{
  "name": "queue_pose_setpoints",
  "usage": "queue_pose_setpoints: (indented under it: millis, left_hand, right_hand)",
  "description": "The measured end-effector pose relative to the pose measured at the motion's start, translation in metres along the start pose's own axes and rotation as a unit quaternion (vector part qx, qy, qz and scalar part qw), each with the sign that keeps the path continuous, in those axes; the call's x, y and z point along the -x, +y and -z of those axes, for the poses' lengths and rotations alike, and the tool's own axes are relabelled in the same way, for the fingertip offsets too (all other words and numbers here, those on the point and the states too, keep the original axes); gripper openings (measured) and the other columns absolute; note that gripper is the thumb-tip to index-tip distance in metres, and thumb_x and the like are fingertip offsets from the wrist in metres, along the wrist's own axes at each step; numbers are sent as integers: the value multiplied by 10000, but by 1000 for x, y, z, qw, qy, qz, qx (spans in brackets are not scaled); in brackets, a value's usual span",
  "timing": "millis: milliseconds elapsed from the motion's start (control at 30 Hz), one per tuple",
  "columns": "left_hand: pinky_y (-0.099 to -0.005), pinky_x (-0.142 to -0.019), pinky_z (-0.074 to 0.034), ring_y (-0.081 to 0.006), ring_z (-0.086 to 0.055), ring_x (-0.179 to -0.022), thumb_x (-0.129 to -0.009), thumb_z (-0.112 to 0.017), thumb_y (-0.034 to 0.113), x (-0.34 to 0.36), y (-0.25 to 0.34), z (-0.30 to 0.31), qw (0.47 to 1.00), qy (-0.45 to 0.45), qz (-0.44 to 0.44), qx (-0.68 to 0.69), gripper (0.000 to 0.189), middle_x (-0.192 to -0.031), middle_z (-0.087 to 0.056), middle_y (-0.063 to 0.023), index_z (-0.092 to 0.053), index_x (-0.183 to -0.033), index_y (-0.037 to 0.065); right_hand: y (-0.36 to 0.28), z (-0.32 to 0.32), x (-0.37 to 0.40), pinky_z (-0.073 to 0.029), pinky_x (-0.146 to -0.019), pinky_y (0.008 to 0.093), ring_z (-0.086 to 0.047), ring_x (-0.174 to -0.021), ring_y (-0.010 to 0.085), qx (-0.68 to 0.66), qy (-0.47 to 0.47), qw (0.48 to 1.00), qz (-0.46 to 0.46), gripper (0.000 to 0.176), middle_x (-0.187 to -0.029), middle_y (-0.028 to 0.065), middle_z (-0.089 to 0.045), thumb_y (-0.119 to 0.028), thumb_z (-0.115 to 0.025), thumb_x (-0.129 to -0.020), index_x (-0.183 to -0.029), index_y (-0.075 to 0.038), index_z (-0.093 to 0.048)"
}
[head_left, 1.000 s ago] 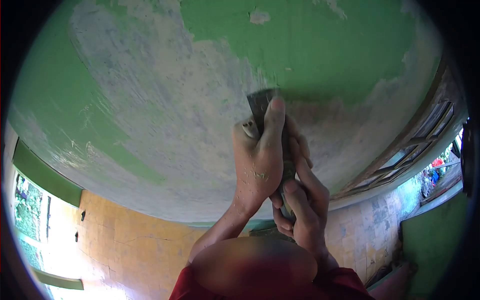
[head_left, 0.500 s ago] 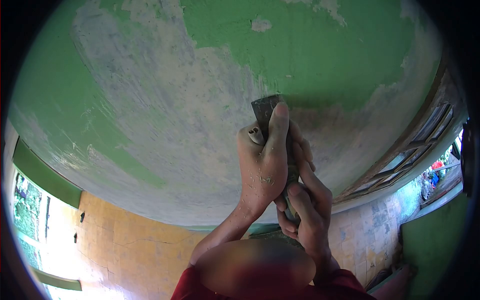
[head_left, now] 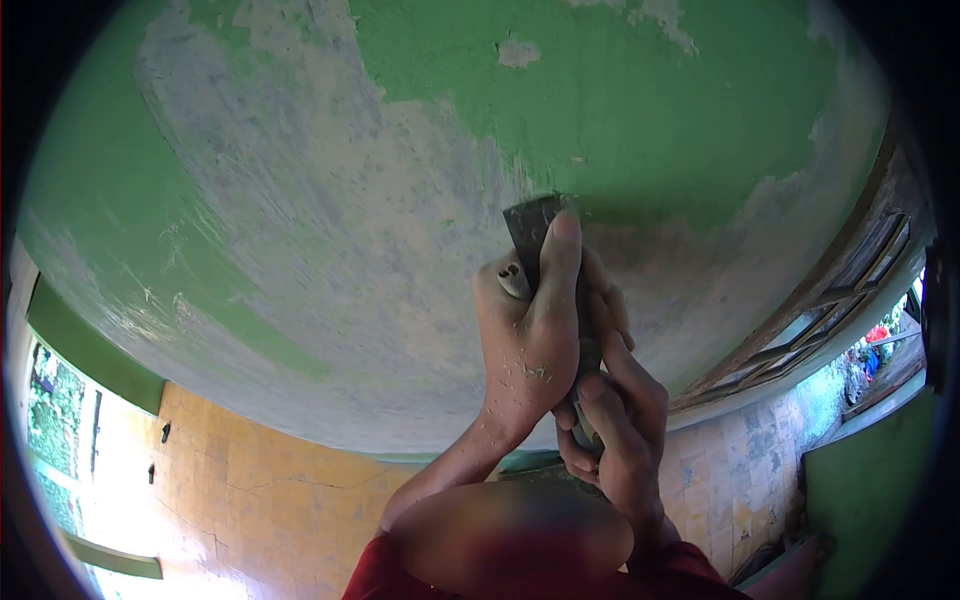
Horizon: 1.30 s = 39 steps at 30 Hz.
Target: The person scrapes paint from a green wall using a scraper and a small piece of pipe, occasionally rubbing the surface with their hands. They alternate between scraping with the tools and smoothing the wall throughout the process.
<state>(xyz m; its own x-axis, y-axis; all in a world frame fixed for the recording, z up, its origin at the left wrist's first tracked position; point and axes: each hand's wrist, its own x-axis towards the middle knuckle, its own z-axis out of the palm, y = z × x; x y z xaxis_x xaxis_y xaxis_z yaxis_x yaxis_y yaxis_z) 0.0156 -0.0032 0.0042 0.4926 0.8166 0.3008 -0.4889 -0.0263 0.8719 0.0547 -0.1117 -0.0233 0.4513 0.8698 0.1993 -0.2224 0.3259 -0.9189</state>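
Note:
A dark flat-bladed paint scraper meets the wall where green paint borders bare grey-white plaster. My left hand is closed round the scraper's upper part, its thumb laid along the blade. Paint flakes dot the back of that hand and the wrist. A small grey rolled end with dark holes pokes out beside the thumb; what it belongs to is hidden. Lower down, my right hand wraps round the scraper's handle. Small chips of paint show at the blade's edge.
A wooden-framed window runs along the wall at the right. Below lies a yellowish tiled floor with two small dark objects on it. Bright openings show at far left and far right. A green panel stands at lower right.
The scraper and both hands have shifted very slightly down and to the right, with the blade still at the paint's edge. More chips show by the blade. Both grips are the same.

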Motion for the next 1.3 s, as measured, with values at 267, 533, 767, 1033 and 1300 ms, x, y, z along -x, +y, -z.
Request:
queue_pose_setpoints:
  millis: [267, 533, 767, 1033, 1300]
  left_hand:
    - [-261, -412, -402, -117, -562, -439, -1075, -468, 296, 1, 1, -5, 1000, -15, 3, 14, 487, -529, -577, -62, -562, -678, 31]
    - [-272, -411, -421, -155, -591, -450, -1070, -477, 268, 6, -2, 0, 999, -2, 34, 5, 458, -542, -573, -88, -549, -696, 13]
    - [-277, -408, -421, -153, -586, -445, -1067, -490, 289, -2, 8, -6, 1000, -2, 11, -10, 463, -534, -562, -82, -546, -697, 17]
    - [-278, -409, -421, -146, -577, -442, -1069, -489, 297, -1, 9, -5, 1000, -3, 15, 8, 474, -529, -572, -82, -554, -685, 25]
    - [-289, -399, -432, -157, -574, -447, -1061, -505, 277, -2, 17, -5, 999, 7, 41, 13, 437, -525, -526, -62, -537, -708, 21]
  right_hand:
    - [-8, 3, -4, -290, -349, 177, -429, -528, 7, -8, -12, 1000, -26, 660, -1013, 107, -643, -109, -440, -950, -1537, 101, -223]
    - [6, 8, 8, -296, -429, 189, -354, -485, 9, -26, -27, 999, -12, 597, -786, 23, -535, -25, -383, -995, -1564, 44, -215]
    - [5, 6, 0, -304, -403, 185, -407, -532, 5, -10, -27, 1000, 3, 604, -881, 56, -580, -90, -409, -996, -1545, 80, -223]
    - [11, 4, 4, -299, -370, 182, -404, -496, 3, 16, -13, 999, 26, 603, -1048, 122, -627, -125, -425, -1004, -1525, 113, -239]
    - [3, -1, 3, -341, -474, 199, -411, -563, 23, 24, -21, 999, 23, 565, -942, 68, -586, -1, -380, -1003, -1544, 80, -238]
